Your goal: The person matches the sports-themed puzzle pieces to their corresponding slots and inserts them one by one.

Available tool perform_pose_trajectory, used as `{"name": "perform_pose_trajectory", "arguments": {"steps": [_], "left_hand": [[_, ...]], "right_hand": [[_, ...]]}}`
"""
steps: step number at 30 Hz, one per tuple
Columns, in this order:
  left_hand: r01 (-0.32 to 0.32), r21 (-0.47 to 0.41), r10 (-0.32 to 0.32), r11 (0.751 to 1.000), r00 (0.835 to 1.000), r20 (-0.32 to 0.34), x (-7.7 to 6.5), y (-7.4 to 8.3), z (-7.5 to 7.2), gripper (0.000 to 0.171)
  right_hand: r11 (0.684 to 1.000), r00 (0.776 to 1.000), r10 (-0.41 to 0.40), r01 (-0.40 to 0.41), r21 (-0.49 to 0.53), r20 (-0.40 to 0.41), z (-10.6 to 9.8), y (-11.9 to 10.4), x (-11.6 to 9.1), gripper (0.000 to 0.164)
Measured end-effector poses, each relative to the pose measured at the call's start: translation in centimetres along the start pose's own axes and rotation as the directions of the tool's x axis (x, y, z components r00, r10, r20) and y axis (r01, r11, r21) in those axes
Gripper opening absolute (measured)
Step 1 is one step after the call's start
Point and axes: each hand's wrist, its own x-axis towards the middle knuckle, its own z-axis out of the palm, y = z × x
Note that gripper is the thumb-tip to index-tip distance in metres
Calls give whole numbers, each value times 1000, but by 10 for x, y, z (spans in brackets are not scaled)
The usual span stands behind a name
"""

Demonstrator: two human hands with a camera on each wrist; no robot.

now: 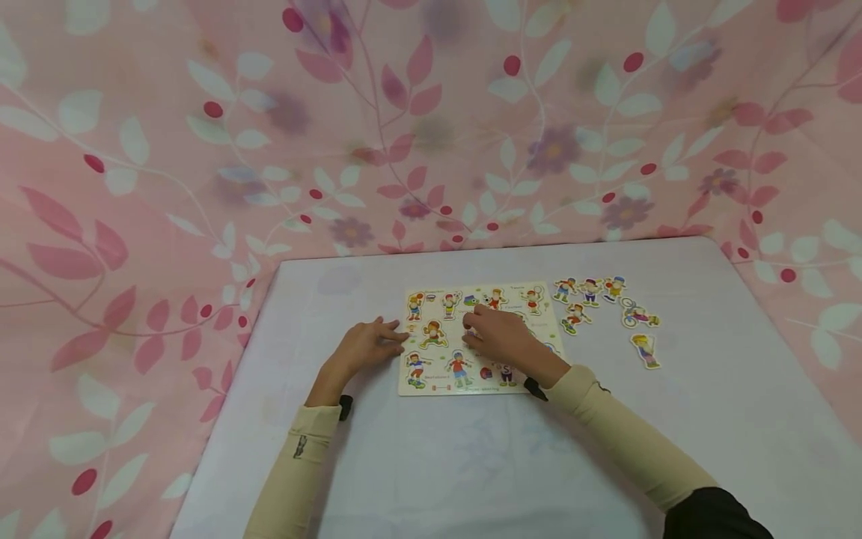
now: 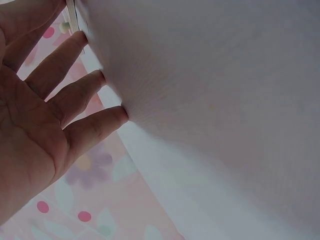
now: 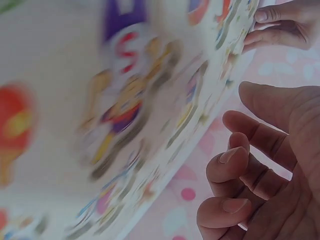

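A cream puzzle board (image 1: 408, 390) printed with sports figures lies flat on the white-covered table. My left hand (image 1: 364, 349) is at its left edge, fingers spread and fairly straight. In the left wrist view those fingertips (image 2: 125, 115) touch the white tablecloth. Over the board's middle is my right hand (image 1: 505, 340), hiding part of the pictures. Its fingers bend loosely in the right wrist view, and nothing shows between thumb and fingertips (image 3: 235, 157). Figure pieces such as a running child (image 1: 434, 335) and a child in blue shorts (image 1: 459, 368) sit on the board.
Right of the board lie several loose figure pieces, among them a child on a wheeled cycle (image 1: 638, 314) and a yellow-haired figure (image 1: 646, 351). A pink floral cloth (image 1: 471, 127) hangs behind the table (image 1: 438, 464).
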Motion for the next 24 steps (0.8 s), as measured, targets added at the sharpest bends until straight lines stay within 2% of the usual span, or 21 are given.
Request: {"name": "perform_pose_trajectory", "arguments": {"steps": [11,16,24], "left_hand": [[-20,-4,20,1000,1000,-18,1,0,2,34],[-24,4,24,1000,1000,-13,1,0,2,34],[-27,3,27,1000,999,-19,0,0,1,34]], "right_hand": [[999,996,43,-42,20,-79,-4,34,-40,19],[995,993,89,-86,41,-80,-4,49,-55,20],[986,983,163,-160,40,-88,-18,66,-79,25]]}}
